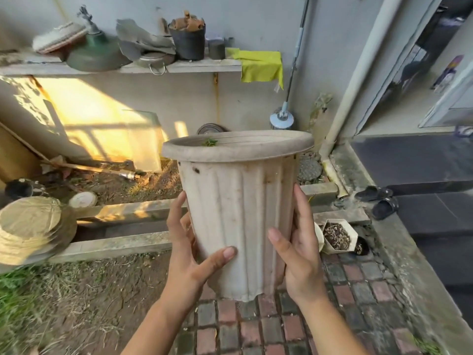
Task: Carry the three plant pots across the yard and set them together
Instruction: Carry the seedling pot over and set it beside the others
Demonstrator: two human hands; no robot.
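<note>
At frame centre, the left hand and right hand were clamped on opposite sides of the ribbed white pot, held upright above the brick paving, probably to steady it for carrying.

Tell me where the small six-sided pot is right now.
In the head view, the small six-sided pot sits on the ground at the right, just behind the right hand, where the brick paving meets the concrete curb.

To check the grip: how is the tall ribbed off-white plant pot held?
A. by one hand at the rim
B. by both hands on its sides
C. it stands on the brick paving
B: the left hand and right hand clasp opposite sides of the tall ribbed off-white plant pot, which is lifted above the brick paving.
</note>
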